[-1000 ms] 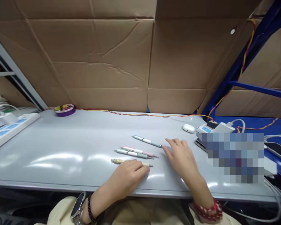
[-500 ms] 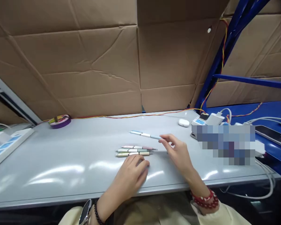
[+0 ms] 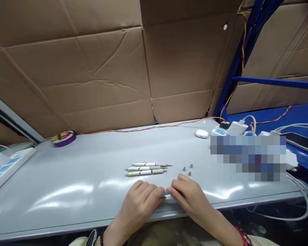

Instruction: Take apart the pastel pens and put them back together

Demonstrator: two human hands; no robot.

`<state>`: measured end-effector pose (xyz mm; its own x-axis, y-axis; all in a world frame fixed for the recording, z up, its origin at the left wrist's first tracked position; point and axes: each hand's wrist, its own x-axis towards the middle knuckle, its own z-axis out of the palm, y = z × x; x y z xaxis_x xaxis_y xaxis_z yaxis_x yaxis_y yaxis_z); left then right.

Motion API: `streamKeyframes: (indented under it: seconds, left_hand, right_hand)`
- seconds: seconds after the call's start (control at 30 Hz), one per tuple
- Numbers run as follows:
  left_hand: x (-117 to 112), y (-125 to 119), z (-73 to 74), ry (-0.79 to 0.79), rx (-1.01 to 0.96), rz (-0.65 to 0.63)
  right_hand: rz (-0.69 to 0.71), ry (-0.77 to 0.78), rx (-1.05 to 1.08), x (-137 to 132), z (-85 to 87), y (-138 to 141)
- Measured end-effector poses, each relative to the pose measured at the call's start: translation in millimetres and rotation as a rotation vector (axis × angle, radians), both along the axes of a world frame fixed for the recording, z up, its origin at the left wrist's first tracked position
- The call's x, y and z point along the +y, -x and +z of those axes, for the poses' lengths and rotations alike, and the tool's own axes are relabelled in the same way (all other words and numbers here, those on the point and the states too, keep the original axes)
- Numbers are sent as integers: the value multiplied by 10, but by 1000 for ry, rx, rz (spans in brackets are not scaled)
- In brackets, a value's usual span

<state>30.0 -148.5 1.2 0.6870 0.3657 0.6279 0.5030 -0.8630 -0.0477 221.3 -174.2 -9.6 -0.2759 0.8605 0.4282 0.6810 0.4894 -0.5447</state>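
Observation:
My left hand (image 3: 144, 198) and my right hand (image 3: 188, 193) meet close to the table's front edge. Both are closed, with fingertips pinched around a light-blue and white pen; only a short pale-blue bit of the pen (image 3: 166, 193) shows between them, the rest being hidden by my fingers. Just beyond my left hand, three pens lie side by side: a pink and white pen (image 3: 151, 164), a green and white pen (image 3: 145, 168) and a yellow and white pen (image 3: 145, 173). Beyond my right hand are three small grey cone-shaped pieces (image 3: 189, 174).
A white earbud case (image 3: 201, 133) sits at the back right, near a power strip with chargers (image 3: 218, 131). On the left are a purple tape roll (image 3: 63, 139) and another power strip (image 3: 12, 165). Cardboard (image 3: 105, 68) stands behind the table (image 3: 79, 160).
My right hand has brought the blue pen down and towards me, beside my left hand, which now grips it too. The small grey pieces have come into view.

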Motion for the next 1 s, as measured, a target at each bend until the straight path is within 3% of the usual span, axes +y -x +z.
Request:
streamKeyframes:
  seconds: [0.23,0.5,0.67,0.9,1.0]
  left_hand:
    - [5,10,-47,30,-25,26]
    - [26,5,-47,140,-37,20]
    - [16,3,-41,223,95,72]
    - [-8,-16,-23,217,169,88]
    - [4,-24,-27,209,168,96]
  right_hand:
    - [28,194,158,54,65,-65]
    - [69,158,86,46,77,-77]
    - [68,170,73,33,100,-65]
    - [3,132,-76,13,-22,-15]
    - [9,163,-21,20,-23,-22]
